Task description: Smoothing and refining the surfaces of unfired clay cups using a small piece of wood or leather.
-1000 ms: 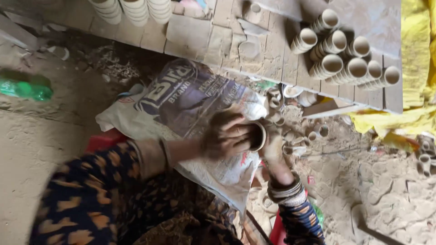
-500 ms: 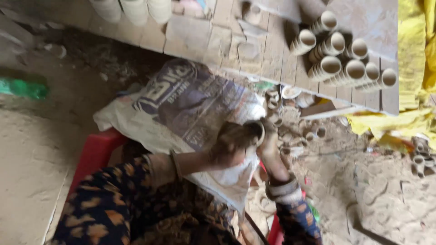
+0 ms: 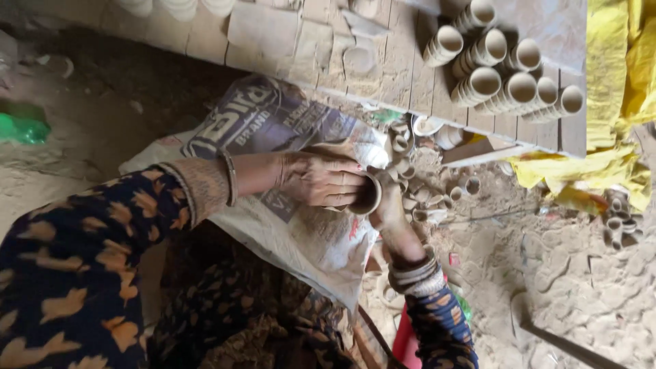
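Clay cup (image 3: pixel 365 196): I see it over the sack (image 3: pixel 301 225), between both hands.
Left hand (image 3: pixel 321 179): fingers closed around cup.
Right hand (image 3: pixel 391 208): touches cup rim; grip unclear to me.
Stacked cups (image 3: pixel 502 78): on boards (image 3: pixel 383 55), well apart.

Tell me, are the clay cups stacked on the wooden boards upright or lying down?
Lying down: the clay cups rest on their sides, open mouths showing.

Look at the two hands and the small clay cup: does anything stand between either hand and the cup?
Nothing visible does. The left hand grips the clay cup directly, and the right hand touches it at its open mouth.
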